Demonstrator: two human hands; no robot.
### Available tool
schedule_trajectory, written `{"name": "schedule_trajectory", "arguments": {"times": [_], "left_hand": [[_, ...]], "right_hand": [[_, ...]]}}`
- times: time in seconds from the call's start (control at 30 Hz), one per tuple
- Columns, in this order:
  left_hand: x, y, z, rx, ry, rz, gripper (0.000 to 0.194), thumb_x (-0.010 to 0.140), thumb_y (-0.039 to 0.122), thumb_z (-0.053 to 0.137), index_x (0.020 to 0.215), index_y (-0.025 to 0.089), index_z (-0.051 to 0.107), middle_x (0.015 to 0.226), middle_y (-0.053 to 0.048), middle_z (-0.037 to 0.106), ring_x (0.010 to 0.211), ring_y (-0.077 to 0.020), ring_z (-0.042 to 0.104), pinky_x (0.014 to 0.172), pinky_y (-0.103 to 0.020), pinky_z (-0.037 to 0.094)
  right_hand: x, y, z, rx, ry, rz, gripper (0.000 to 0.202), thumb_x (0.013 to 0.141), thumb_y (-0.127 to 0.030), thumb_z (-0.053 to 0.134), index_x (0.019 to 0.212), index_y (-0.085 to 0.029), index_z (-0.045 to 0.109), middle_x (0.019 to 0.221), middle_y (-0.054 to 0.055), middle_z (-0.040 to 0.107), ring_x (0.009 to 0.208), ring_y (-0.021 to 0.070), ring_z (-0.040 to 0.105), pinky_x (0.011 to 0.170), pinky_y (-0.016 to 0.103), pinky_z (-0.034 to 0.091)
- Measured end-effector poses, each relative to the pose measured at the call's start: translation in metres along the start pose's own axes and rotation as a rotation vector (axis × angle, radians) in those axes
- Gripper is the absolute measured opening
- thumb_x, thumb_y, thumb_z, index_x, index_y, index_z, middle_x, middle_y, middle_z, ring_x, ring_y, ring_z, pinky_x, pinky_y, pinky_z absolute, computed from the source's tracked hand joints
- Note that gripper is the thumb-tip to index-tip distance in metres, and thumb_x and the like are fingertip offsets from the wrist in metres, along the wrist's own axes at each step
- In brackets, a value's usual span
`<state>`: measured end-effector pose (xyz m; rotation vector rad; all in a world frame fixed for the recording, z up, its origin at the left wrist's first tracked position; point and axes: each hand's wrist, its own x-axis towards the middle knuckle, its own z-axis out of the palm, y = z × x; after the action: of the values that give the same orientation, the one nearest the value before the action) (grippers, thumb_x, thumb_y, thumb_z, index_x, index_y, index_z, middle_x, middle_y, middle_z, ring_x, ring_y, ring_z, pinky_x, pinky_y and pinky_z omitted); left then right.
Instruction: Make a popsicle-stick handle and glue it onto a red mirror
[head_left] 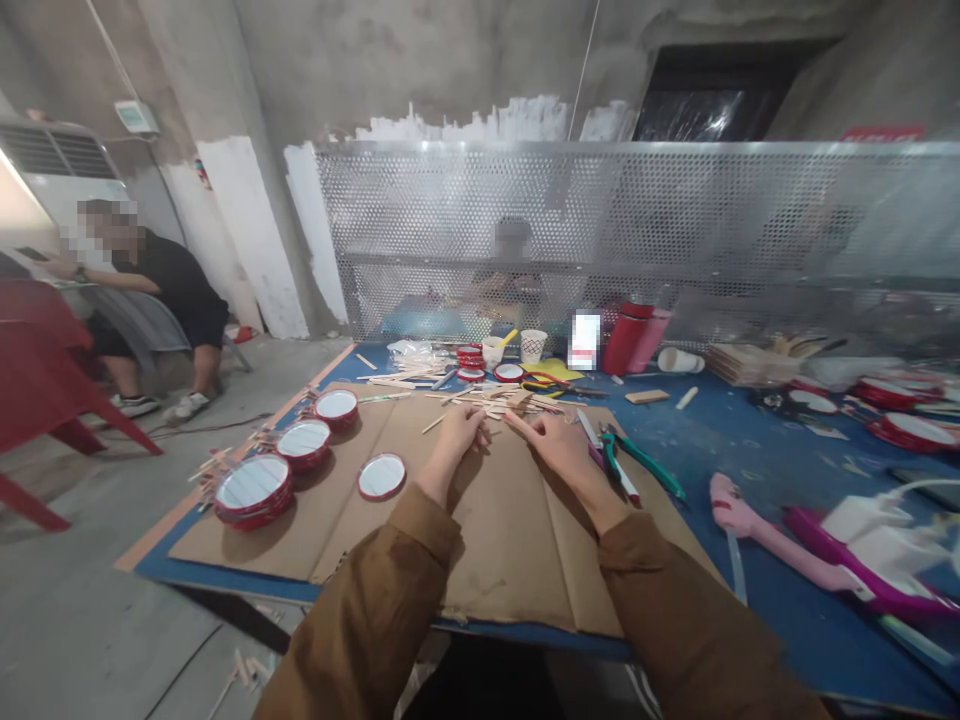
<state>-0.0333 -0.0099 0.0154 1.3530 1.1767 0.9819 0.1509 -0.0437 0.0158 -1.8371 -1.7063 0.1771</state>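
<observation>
Both hands are at a pile of thin wooden sticks (491,403) near the far edge of a brown cardboard sheet (510,540). My left hand (463,432) has its fingers curled together at the near side of the pile; whatever is between them, if anything, is too small to make out. My right hand (553,440) has its index finger stretched out toward the sticks, with no object visible in it. A round white disc with a red rim (382,477) lies flat left of my left hand. Pliers with green handles (641,458) rest just right of my right hand.
Stacks of red-rimmed discs (253,490) line the cardboard's left side. A pink glue gun (780,545) and a magenta power strip (900,590) lie on the right. Paper cups (533,346), a phone (585,340) and a red bottle (628,340) stand before the perforated metal screen (450,220).
</observation>
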Motion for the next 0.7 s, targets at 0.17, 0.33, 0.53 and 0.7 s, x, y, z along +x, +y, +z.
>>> {"name": "schedule_trajectory", "arguments": {"times": [0.17,0.33,0.53,0.7], "left_hand": [[-0.003,0.005,0.002,0.026,-0.02,0.003,0.021,0.095,0.013,0.047,0.075,0.016,0.052,0.057,0.005,0.058,0.037,-0.0048,0.052,0.04,-0.016,0.034],[-0.003,0.005,0.001,0.023,-0.053,0.008,0.021,0.097,0.019,0.046,0.077,0.016,0.051,0.059,0.004,0.059,0.038,-0.0049,0.054,0.04,-0.015,0.034],[0.0,0.002,0.002,0.048,-0.096,0.03,0.024,0.097,0.022,0.042,0.076,0.016,0.052,0.059,0.003,0.059,0.039,-0.0069,0.055,0.042,-0.017,0.036],[-0.003,0.005,0.003,0.088,-0.11,0.048,0.022,0.095,0.023,0.045,0.077,0.016,0.054,0.059,0.003,0.059,0.04,-0.0075,0.054,0.041,-0.018,0.034]], "right_hand": [[0.003,-0.005,-0.002,0.66,-0.027,0.19,0.042,0.071,-0.061,0.069,0.08,-0.022,0.06,0.067,0.003,0.066,0.058,0.0162,0.058,0.054,0.026,0.042],[-0.002,-0.011,-0.002,0.813,-0.129,0.203,0.038,0.067,-0.051,0.074,0.085,-0.02,0.063,0.066,0.002,0.068,0.056,0.0147,0.058,0.052,0.025,0.042],[0.001,0.0,-0.004,0.373,-0.015,0.086,0.021,0.074,-0.04,0.066,0.071,-0.02,0.064,0.067,0.005,0.069,0.065,0.0192,0.061,0.06,0.029,0.042],[0.007,0.006,-0.005,0.293,0.111,0.052,0.018,0.075,-0.035,0.054,0.07,-0.021,0.064,0.073,0.005,0.07,0.071,0.0217,0.061,0.068,0.033,0.044]]}}
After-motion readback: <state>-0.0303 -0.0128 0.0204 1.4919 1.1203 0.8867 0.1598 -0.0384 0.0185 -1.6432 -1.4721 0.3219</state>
